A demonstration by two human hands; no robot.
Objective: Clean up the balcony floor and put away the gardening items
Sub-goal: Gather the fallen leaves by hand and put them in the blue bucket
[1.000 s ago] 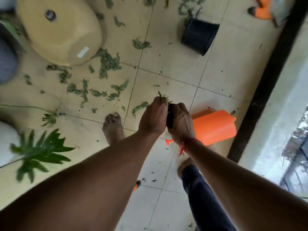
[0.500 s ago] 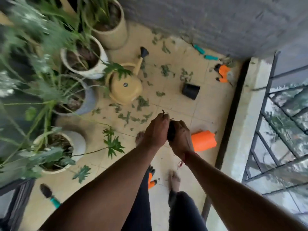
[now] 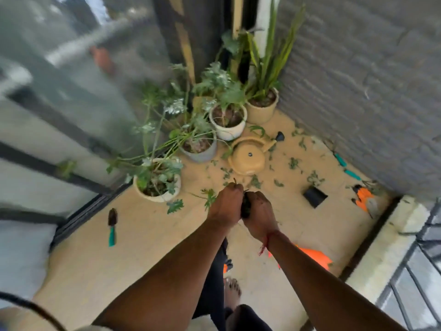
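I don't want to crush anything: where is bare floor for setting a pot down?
Bare tiles lie between the trowel and the person's legs, this side of the nearest white pot. A smaller patch lies between the black pot and the orange item. Leaf scraps crowd the floor round the watering can.
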